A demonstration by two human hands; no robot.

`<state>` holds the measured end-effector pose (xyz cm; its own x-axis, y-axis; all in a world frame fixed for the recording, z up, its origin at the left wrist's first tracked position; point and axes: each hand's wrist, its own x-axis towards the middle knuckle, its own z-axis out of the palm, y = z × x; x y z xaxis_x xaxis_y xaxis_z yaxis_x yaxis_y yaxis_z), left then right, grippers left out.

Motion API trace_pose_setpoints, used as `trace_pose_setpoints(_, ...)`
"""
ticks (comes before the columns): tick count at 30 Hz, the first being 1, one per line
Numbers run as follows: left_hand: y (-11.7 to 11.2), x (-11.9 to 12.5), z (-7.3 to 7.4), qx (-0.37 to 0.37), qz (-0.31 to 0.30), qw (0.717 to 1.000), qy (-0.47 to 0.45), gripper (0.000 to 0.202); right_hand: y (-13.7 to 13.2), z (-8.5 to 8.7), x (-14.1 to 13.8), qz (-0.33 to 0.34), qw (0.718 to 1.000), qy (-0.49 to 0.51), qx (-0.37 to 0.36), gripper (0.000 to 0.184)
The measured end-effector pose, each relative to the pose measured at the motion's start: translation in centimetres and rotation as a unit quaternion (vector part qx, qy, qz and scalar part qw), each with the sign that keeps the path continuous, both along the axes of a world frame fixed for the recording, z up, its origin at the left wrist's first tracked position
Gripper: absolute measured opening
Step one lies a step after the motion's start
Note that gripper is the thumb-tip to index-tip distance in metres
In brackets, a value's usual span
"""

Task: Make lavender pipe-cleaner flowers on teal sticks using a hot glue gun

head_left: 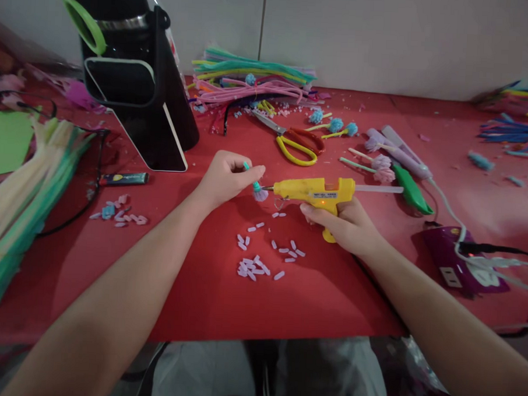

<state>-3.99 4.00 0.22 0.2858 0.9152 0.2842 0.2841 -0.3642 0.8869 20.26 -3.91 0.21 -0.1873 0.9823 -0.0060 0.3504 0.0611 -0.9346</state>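
Note:
My left hand (230, 176) pinches a small pipe-cleaner flower (259, 193) by its teal stem, its pale lilac petals hanging downward. Wrapped around the grip of a yellow hot glue gun (312, 190) is my right hand (350, 225). The gun's metal nozzle touches or nearly touches the flower's side, and a clear glue stick (378, 189) juts from its rear. Below them, several short lilac pieces (253, 267) lie loose and in a small heap on the red table (207, 306).
Scissors (299, 146) with red and yellow handles lie behind the gun. Several pipe cleaners (252, 75) are piled at the back. A black bottle (137, 87) stands at left; a purple power box (458, 259) with cables sits right. Finished-looking blue pompom stems (336, 125) lie beyond.

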Motion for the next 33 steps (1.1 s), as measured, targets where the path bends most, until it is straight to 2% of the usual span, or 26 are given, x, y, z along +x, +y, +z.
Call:
trace_pose_setpoints(6, -0.1, 0.0, 0.0, 0.003, 0.000, 1.000, 0.000, 0.054, -0.1, 0.2, -0.1, 0.000, 1.000, -0.012, -0.013, 0.034)
trace_pose_setpoints(11, 0.0, -0.1, -0.1, 0.002, -0.002, 1.000, 0.001, 0.056, -0.1, 0.1, -0.1, 0.008, 1.000, -0.006, 0.005, 0.032)
trace_pose_setpoints(21, 0.0, -0.2, 0.0, -0.015, 0.000, 1.000, -0.006, 0.055, -0.2, 0.0, 0.2, 0.017, 0.999, -0.003, -0.028, 0.034)
trace_pose_setpoints(29, 0.2, -0.4, -0.2, -0.014, -0.014, 0.999, -0.041, 0.053, 0.0, -0.1, 0.8, -0.010, 0.998, -0.062, 0.027, 0.036)
trace_pose_setpoints(33, 0.4, -0.4, -0.3, -0.023, -0.012, 0.998, -0.051, 0.053, -0.1, 1.0, 2.4, -0.076, 0.985, -0.144, 0.059, 0.037)
